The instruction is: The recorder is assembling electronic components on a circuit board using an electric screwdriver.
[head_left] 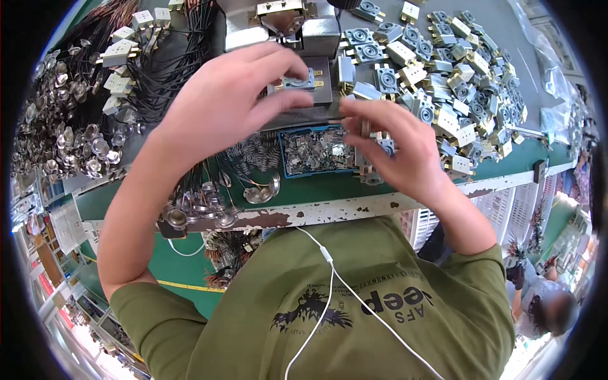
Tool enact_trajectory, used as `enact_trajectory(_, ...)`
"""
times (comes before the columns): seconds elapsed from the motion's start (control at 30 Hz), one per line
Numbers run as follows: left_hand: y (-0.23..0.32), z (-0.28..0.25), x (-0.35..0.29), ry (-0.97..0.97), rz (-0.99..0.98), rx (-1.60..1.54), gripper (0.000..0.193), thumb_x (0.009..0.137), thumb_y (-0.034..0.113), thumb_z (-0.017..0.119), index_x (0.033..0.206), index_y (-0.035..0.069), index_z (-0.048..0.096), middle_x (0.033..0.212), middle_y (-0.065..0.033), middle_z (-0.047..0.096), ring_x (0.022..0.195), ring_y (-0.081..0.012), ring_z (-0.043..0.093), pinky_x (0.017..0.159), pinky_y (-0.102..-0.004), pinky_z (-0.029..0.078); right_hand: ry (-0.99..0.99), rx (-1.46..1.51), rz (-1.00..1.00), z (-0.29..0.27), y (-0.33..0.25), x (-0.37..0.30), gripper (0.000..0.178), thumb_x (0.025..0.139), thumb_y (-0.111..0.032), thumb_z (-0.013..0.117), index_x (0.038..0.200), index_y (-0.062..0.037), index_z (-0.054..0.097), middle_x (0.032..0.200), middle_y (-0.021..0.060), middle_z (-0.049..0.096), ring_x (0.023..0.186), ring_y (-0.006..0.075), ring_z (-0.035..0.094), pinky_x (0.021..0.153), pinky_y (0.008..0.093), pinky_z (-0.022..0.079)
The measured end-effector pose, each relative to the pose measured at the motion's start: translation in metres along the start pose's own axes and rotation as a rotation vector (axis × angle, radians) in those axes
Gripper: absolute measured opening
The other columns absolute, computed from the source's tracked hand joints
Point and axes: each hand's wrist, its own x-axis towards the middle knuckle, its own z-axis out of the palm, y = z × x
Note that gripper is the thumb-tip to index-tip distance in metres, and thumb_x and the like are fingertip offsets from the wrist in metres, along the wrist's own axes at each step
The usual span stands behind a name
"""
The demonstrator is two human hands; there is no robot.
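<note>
My left hand (221,98) reaches over the bench with its thumb and fingers curled round a grey socket block (297,81) with brass pins. That block is at a dark metal plate (322,92) in front of a metal press fixture (282,25). My right hand (402,142) is to the right, its fingers bent together and slightly blurred. Something small is at its fingertips, too unclear to name. Below and between the hands stands a blue tray (284,172) of small metal pieces.
Many similar grey and white socket blocks (443,82) are heaped at the right. On the left lie black wires (168,82) with round metal cups (69,139). More cups (202,206) hang by the bench's front edge (354,210). Another person (538,304) is at the far right.
</note>
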Motion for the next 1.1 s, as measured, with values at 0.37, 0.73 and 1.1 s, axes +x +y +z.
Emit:
enact_trajectory(0.37, 0.002, -0.02, -0.025, -0.162, 0.048, -0.068, 0.02, 0.089, 0.01, 0.066, 0.109, 0.007, 0.071, 0.094, -0.0097, 0.074, 0.089, -0.0312, 0.07, 0.078, -0.0428, 0.056, -0.395, 0.588, 0.502, -0.014, 0.005, 0.036, 0.038, 0.108, -0.015, 0.058, 0.141, 0.0015, 0.054, 0.115, 0.0133, 0.073, 0.111, 0.0177, 0.069, 0.096, 0.0319, 0.056)
enact_trajectory(0.73, -0.004, -0.039, -0.03, -0.109, -0.006, -0.12, 0.018, 0.099, 0.016, 0.064, 0.108, 0.002, 0.071, 0.081, -0.014, 0.066, 0.072, -0.0271, 0.066, 0.068, -0.0373, 0.051, -0.388, 0.936, 0.568, 0.002, 0.007, 0.049, 0.048, 0.112, -0.026, 0.045, 0.15, 0.0044, 0.043, 0.135, 0.0217, 0.065, 0.123, 0.0292, 0.066, 0.103, 0.0397, 0.055)
enact_trajectory(1.1, -0.006, -0.034, -0.041, -0.23, -0.052, -0.187, 0.017, 0.094, 0.019, 0.064, 0.102, 0.005, 0.071, 0.09, -0.0133, 0.071, 0.086, -0.0344, 0.068, 0.077, -0.0445, 0.054, -0.067, -0.096, -0.042, 0.008, -0.009, 0.036, 0.038, 0.091, 0.005, 0.071, 0.129, -0.0015, 0.067, 0.115, 0.0095, 0.075, 0.108, 0.0156, 0.069, 0.093, 0.0341, 0.056)
